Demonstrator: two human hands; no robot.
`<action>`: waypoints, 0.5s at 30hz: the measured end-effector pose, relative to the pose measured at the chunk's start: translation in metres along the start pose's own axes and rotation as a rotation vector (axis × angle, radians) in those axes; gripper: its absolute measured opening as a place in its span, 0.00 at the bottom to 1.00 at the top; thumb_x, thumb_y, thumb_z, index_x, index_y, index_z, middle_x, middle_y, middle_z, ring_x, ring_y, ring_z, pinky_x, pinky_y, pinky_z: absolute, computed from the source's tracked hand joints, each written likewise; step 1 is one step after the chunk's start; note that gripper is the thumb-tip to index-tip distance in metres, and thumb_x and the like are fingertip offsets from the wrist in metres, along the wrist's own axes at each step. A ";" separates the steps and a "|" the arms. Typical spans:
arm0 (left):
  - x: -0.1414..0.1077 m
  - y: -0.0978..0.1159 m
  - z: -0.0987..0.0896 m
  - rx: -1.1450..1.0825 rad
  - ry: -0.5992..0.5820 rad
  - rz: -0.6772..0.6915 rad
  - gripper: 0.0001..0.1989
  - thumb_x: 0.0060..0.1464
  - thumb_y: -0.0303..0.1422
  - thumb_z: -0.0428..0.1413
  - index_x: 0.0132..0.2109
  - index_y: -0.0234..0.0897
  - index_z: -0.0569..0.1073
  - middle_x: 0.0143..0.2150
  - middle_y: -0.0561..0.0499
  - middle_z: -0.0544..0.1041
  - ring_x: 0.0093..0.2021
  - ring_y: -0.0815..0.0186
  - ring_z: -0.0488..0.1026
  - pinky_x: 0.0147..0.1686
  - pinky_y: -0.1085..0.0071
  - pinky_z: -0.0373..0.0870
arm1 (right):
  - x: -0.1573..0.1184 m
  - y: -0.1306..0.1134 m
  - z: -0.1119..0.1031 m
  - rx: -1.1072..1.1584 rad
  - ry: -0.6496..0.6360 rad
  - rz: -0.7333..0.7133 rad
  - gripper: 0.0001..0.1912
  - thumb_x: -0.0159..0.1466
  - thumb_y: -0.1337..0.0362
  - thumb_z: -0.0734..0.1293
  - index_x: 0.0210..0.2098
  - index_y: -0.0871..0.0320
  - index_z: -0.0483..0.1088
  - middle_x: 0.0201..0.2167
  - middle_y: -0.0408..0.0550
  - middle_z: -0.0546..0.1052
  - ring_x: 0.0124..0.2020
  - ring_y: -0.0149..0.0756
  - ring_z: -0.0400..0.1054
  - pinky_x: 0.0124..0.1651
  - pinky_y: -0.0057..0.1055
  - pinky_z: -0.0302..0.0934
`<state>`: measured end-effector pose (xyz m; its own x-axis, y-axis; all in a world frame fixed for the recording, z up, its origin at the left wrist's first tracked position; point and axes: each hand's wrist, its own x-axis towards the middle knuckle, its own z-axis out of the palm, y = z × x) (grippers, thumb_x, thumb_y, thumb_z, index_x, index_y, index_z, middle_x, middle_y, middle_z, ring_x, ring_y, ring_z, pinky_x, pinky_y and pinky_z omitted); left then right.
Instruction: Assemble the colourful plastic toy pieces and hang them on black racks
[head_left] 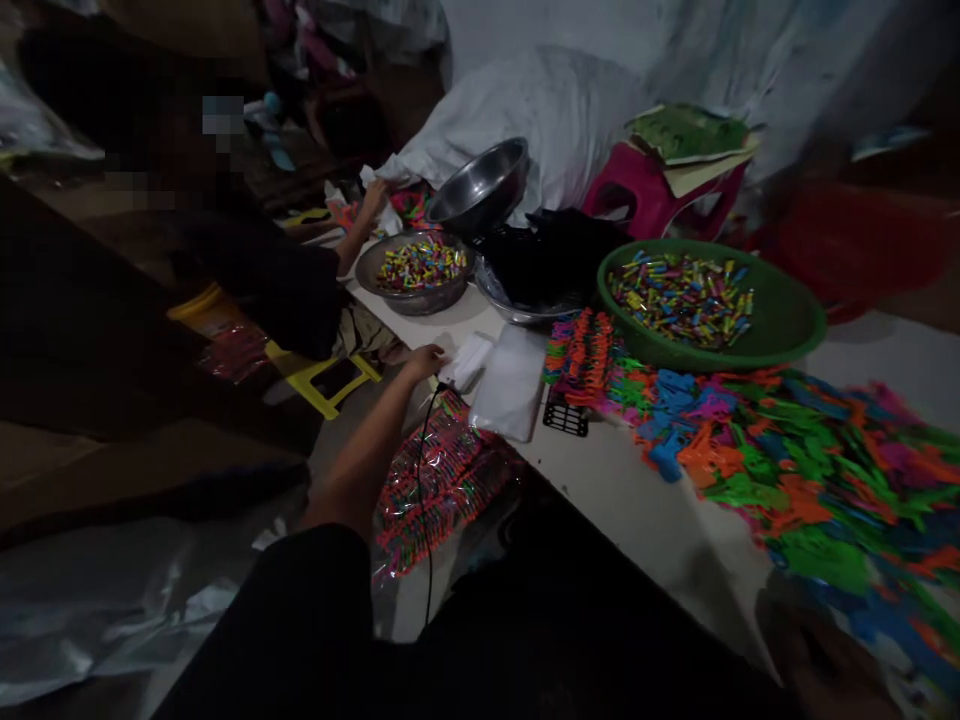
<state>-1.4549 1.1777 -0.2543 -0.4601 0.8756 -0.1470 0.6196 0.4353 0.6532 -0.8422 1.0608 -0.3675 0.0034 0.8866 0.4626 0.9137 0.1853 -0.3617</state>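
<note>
My left hand (pixel 426 360) reaches to the table's left edge, its fingers bent at the end of a white object (pixel 470 358) whose kind I cannot make out. A black cord (pixel 422 470) hangs down just below this hand. Beside the white object lies a stack of clear plastic bags (pixel 511 385). At the lower right, my right hand (pixel 821 645) is dark and blurred, close to a heap of bright plastic toy pistols (pixel 795 480); its fingers cannot be made out. Rows of orange and multicoloured plastic pieces (pixel 589 355) lie by a black grid (pixel 565 416).
A green basin (pixel 795 315) and a metal bowl (pixel 420 300) hold small colourful pieces. An empty-looking metal bowl (pixel 487 185) leans behind. Filled clear bags (pixel 442 480) hang below the table edge. Another person's arm (pixel 360 230) works at the far left, near a yellow stool (pixel 322 385).
</note>
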 end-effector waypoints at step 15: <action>-0.061 -0.038 0.055 -0.035 0.250 0.014 0.14 0.52 0.36 0.52 0.44 0.36 0.75 0.36 0.47 0.78 0.37 0.62 0.75 0.38 0.71 0.66 | 0.220 -0.431 0.156 0.288 -0.541 -0.524 0.20 0.62 0.66 0.55 0.50 0.68 0.63 0.50 0.57 0.68 0.52 0.38 0.60 0.55 0.32 0.51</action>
<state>-1.4158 1.1195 -0.3112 -0.5971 0.8008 0.0478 0.6068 0.4118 0.6799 -1.2985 1.2422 -0.2364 -0.6615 0.7226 0.2007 0.6010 0.6709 -0.4345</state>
